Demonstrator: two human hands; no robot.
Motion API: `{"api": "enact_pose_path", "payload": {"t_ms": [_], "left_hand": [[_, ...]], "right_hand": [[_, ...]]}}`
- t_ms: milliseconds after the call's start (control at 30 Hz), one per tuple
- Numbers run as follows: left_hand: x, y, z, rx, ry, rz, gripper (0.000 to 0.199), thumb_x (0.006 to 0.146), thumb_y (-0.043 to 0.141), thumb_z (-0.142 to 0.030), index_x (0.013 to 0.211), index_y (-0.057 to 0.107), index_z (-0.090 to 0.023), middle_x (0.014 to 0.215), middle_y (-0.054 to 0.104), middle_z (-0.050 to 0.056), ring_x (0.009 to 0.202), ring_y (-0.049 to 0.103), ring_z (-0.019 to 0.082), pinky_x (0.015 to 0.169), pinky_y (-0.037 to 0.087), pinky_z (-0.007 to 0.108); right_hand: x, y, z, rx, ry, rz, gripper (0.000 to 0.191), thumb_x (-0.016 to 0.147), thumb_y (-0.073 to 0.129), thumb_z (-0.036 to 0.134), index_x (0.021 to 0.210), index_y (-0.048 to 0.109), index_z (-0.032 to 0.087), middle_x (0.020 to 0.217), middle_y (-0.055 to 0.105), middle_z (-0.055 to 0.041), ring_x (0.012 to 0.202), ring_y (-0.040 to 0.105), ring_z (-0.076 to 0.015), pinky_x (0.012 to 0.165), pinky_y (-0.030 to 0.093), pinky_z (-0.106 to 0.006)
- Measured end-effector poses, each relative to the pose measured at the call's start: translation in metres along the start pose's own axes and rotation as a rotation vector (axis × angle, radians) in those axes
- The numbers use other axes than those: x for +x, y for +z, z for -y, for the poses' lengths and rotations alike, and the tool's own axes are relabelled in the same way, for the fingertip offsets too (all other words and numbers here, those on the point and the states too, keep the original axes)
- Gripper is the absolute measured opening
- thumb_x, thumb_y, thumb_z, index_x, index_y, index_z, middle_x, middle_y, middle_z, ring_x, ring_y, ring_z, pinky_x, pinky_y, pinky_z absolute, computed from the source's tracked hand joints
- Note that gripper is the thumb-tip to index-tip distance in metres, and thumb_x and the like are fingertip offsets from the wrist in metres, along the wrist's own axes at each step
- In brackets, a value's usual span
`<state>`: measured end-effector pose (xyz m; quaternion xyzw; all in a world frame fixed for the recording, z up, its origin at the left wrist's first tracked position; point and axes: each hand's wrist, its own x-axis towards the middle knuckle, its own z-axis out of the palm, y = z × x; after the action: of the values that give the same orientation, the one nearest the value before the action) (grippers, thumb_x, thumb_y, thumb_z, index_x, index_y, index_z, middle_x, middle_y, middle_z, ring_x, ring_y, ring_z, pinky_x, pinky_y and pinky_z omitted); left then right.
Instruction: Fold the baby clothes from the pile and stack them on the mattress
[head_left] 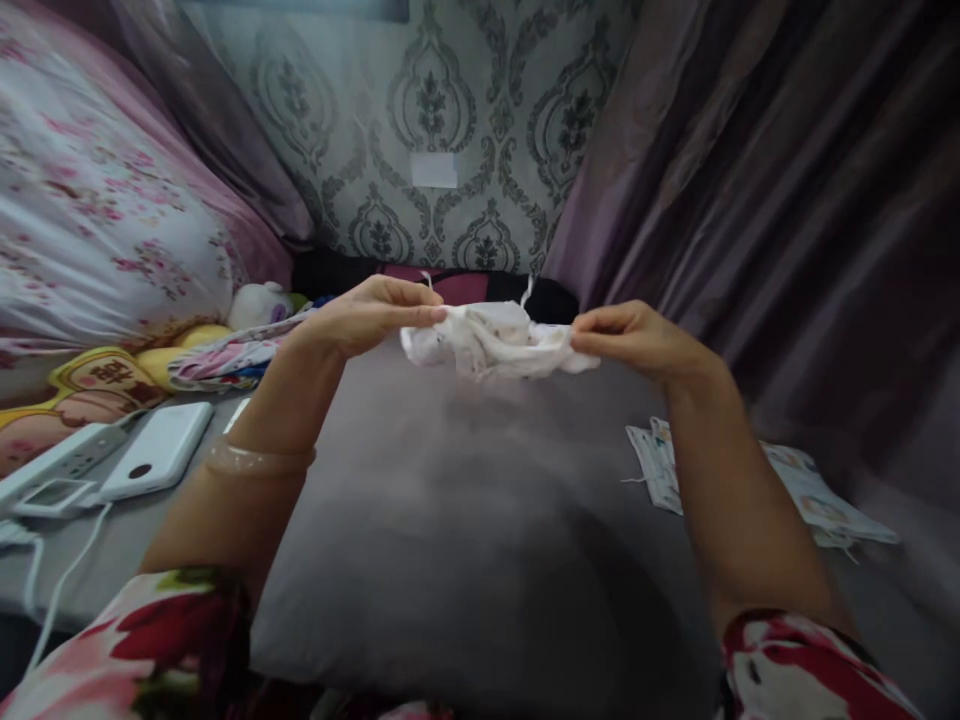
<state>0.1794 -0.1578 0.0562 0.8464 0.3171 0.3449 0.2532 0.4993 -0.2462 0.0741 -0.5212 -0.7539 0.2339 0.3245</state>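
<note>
A bunched white cloth (495,340) with thin white ties hangs stretched between my two hands, in the air over the grey bed surface. My left hand (382,315) pinches its left end between thumb and fingers. At the opposite end, my right hand (619,335) grips the edge the same way. Folds hide the cloth's full shape, so I cannot tell what kind of item it is. To the right, beyond my right forearm, lie folded printed cloths (821,490) with thin ties.
On the left lie a white power bank (161,450), a power strip (67,460) with cables, and a yellow plush (112,385). Floral fabric (112,200) hangs at the left, a purple curtain (750,200) at the right. Patterned wallpaper (427,110) covers the far wall.
</note>
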Motion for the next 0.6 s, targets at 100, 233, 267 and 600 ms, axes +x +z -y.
{"api": "enact_pose_path", "payload": {"t_ms": [100,233,267,600], "left_hand": [[0.004,0.002,0.007,-0.075,-0.075,0.008,0.028,0.081,0.062,-0.045,0.08,0.071,-0.019,0.067,0.064,0.005,0.059,0.057,0.013,0.055,0.045,0.026],[0.005,0.008,0.022,-0.143,-0.089,0.03,0.028,0.081,0.06,-0.045,0.082,0.069,-0.018,0.066,0.064,0.004,0.058,0.056,0.013,0.052,0.043,0.024],[0.005,0.011,0.024,-0.147,-0.089,0.023,0.028,0.081,0.059,-0.044,0.082,0.068,-0.018,0.065,0.063,0.003,0.058,0.055,0.012,0.052,0.042,0.024],[0.02,0.057,0.034,-0.087,-0.167,-0.358,0.015,0.084,0.051,-0.032,0.078,0.055,-0.019,0.059,0.045,-0.004,0.055,0.042,0.011,0.051,0.031,0.023]], "right_hand": [[0.004,0.002,-0.006,0.041,0.01,-0.169,0.048,0.069,0.068,0.064,0.082,0.071,0.018,0.074,0.065,-0.0019,0.067,0.055,-0.0138,0.06,0.042,-0.027],[0.008,0.008,-0.019,0.08,0.036,-0.223,0.046,0.071,0.067,0.062,0.084,0.068,0.018,0.076,0.064,-0.0025,0.067,0.054,-0.0141,0.06,0.043,-0.028],[0.009,0.011,-0.023,0.076,0.04,-0.234,0.044,0.073,0.066,0.061,0.084,0.067,0.018,0.076,0.064,-0.0025,0.067,0.054,-0.014,0.06,0.042,-0.028],[0.026,0.039,-0.04,-0.329,-0.053,-0.576,0.025,0.091,0.045,0.039,0.087,0.06,0.019,0.085,0.063,-0.0066,0.08,0.056,-0.0197,0.074,0.043,-0.033]]}}
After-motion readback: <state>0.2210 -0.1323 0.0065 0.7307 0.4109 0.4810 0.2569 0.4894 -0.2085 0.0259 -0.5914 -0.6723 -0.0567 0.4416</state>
